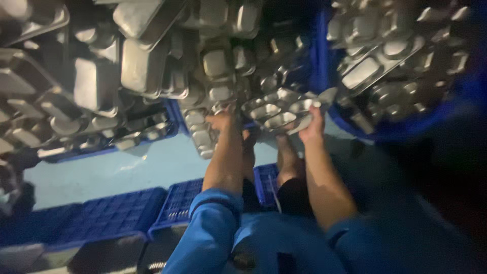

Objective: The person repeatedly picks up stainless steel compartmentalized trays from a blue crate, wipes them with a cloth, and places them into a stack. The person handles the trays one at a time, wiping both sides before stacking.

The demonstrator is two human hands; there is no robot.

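While both hands grip it, the compartmented steel tray [279, 112] gleams dull silver.

A compartment tray [284, 112] sits between the two hands, the left hand [221, 122] at its left edge, the right hand [313, 127] at its right; behind it lies a heap of trays [152, 66]; to the right a crate [406, 76] holds more trays; empty crates [122, 213] stand on the floor [127, 162] at the left, nearer the person.
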